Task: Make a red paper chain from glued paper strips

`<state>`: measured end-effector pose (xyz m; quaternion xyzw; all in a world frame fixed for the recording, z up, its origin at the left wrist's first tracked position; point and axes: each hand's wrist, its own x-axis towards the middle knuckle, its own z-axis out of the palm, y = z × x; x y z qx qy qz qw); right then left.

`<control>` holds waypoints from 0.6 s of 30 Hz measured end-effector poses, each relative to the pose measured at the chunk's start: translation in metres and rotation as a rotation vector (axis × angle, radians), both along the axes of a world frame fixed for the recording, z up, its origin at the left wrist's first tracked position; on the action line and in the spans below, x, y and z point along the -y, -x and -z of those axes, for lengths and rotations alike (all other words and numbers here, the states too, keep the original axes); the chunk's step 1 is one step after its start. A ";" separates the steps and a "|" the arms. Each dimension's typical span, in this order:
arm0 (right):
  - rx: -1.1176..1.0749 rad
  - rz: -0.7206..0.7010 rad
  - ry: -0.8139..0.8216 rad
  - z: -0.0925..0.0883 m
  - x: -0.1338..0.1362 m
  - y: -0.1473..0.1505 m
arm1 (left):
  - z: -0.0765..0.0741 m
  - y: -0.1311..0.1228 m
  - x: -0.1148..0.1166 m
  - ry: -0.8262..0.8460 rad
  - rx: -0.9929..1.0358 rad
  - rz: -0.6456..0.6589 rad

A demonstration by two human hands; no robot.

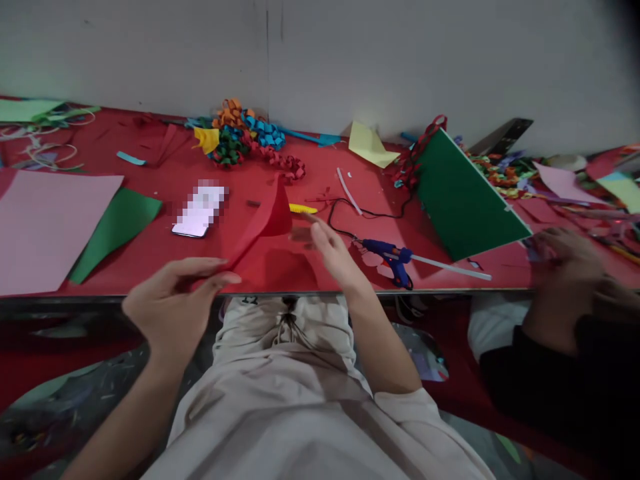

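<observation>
My left hand (175, 303) pinches the near left corner of a folded or curled sheet of red paper (273, 213), which rises above the table edge. Beside the paper's right side is my right hand (327, 247), its fingers stretched out and a little blurred; whether they touch the paper I cannot tell. Behind the sheet lies a yellow-handled tool (303, 209), partly hidden by it. To the right of my right hand rests a blue glue gun (387, 252) with a clear glue stick in its back and a black cord.
A phone (200, 210), pink paper (45, 227) and green paper (117, 227) lie left. Coloured paper chains (240, 133) sit at the back. A green board (465, 200) leans at right, near another person's hand (565, 257). A loose glue stick (349, 190) lies mid-table.
</observation>
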<state>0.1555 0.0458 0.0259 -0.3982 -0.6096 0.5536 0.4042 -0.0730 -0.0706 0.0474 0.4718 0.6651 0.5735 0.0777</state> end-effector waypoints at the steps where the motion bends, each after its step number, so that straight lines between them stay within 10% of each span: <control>1: -0.033 -0.044 0.101 0.003 0.004 0.001 | 0.004 -0.010 -0.001 -0.030 0.028 -0.003; 12: -0.204 -0.117 0.427 0.004 0.007 -0.007 | 0.002 -0.034 -0.010 0.057 -0.137 0.163; 18: -0.140 -0.019 0.387 0.011 0.016 -0.018 | 0.003 -0.006 -0.038 -0.013 0.091 -0.188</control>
